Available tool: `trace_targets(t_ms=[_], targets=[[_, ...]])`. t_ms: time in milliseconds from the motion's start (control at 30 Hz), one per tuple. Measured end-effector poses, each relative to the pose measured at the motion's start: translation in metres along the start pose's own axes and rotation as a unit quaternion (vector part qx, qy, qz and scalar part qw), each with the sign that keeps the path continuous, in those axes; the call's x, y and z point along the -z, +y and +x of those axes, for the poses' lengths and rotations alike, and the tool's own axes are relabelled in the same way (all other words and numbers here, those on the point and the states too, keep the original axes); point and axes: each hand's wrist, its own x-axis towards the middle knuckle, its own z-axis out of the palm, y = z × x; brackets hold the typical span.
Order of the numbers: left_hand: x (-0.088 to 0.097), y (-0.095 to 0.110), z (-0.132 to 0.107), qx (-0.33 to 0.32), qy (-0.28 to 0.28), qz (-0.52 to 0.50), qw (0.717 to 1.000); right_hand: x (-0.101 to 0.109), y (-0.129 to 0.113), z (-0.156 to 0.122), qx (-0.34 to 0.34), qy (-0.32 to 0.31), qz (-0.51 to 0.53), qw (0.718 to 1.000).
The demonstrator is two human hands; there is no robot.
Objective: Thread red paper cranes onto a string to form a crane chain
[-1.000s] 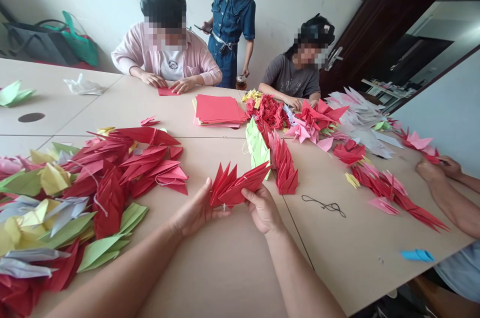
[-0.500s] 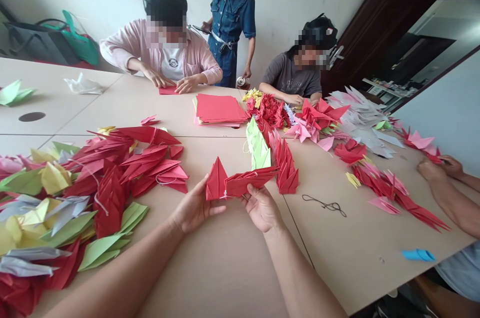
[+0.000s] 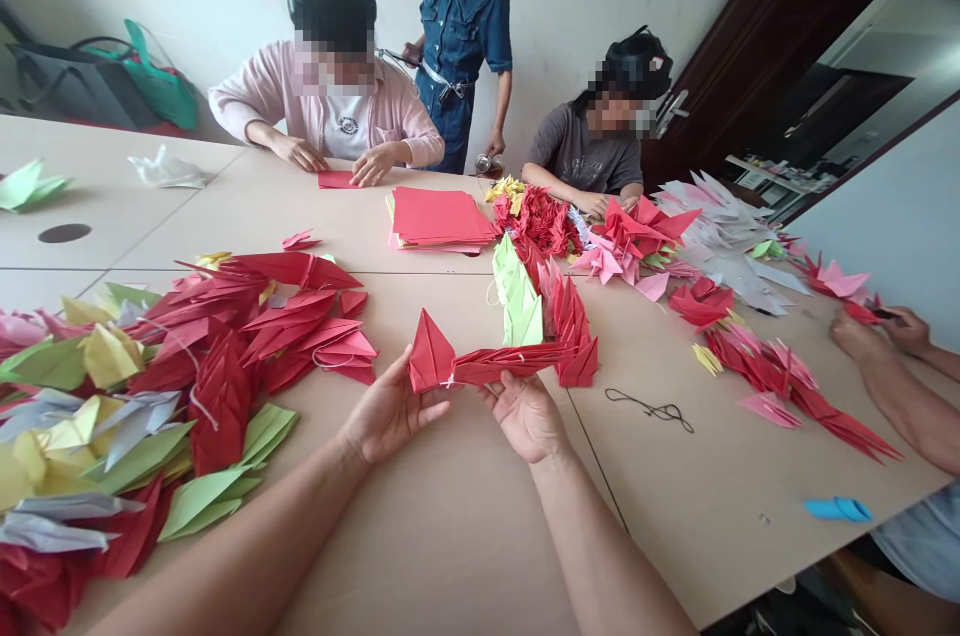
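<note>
Over the middle of the table, my left hand (image 3: 390, 411) and my right hand (image 3: 525, 413) hold a string of folded red paper pieces (image 3: 487, 361) between them. The left fingers pinch the upright pointed piece at the string's left end. The right fingers are curled under the flattened stack that stretches to the right. A thin thread shows between the pieces. Just beyond the string lie a row of green folded pieces (image 3: 517, 296) and a row of red ones (image 3: 571, 326).
A big heap of red, green, yellow and grey folded pieces (image 3: 150, 386) covers the left of the table. A stack of red sheets (image 3: 439, 216), more folded heaps (image 3: 637, 236), a black cord (image 3: 651, 409) and a blue piece (image 3: 836, 508) lie around. Three people are at the far side; another person's hands (image 3: 874, 336) work at the right.
The fanned red pieces have been pressed together and stretched into a flatter, longer string. My hands have moved slightly apart, and the right end now reaches the red row behind.
</note>
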Motion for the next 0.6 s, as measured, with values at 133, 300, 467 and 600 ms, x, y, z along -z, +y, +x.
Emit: trace_targets(t_ms=[133, 300, 467, 600], targets=[[-0.0011, 0.0016, -0.0002, -0.002, 0.008, -0.015, 1.000, -0.0034, -0.0038, -0.0025, 0.012, -0.018, -0.017, 1.000], [-0.0053, 0.0012, -0.0018, -0.042, 0.003, -0.022, 0.999, -0.0063, -0.0080, -0.0056, 0.016, -0.021, -0.024, 0.999], [0.0008, -0.0035, -0.0003, -0.061, 0.013, -0.005, 0.998, -0.0015, -0.0053, -0.0024, 0.007, 0.005, -0.002, 1.000], [0.0021, -0.0052, 0.0004, -0.090, -0.002, 0.009, 0.996, 0.0037, 0.0017, 0.0032, 0.005, 0.045, 0.020, 0.999]])
